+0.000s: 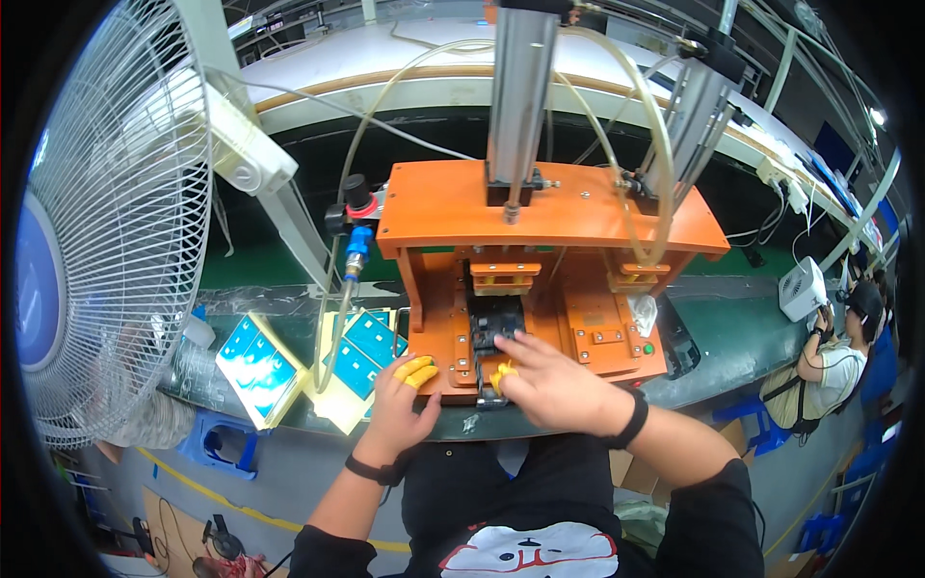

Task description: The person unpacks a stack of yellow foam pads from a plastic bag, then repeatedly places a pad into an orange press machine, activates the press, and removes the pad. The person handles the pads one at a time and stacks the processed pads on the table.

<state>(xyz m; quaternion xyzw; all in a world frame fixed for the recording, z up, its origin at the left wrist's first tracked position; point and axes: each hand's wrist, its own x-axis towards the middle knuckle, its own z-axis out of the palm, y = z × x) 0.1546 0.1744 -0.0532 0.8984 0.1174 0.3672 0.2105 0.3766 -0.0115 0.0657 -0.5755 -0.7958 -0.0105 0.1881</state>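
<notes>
My right hand (559, 390) reaches over the base of an orange press (554, 217). Its outstretched fingers touch, or hover just above, a black part (496, 323) set in the press's left station; a yellow finger cot covers one digit. My left hand (397, 414) is at the front left corner of the base, thumb apart from the fingers, with yellow cots on some of them. Nothing shows in its grasp. Above the black part is an orange pressing block (506, 277). My right hand partly hides the near end of the fixture.
Blue sheets on cream backing (356, 361) lie left of the press, with another stack (260, 366) farther left. A large fan (116, 212) stands at the left. Air hoses loop around the cylinder (520, 96). A green button (648, 349) is on the base. A person (829, 366) sits at far right.
</notes>
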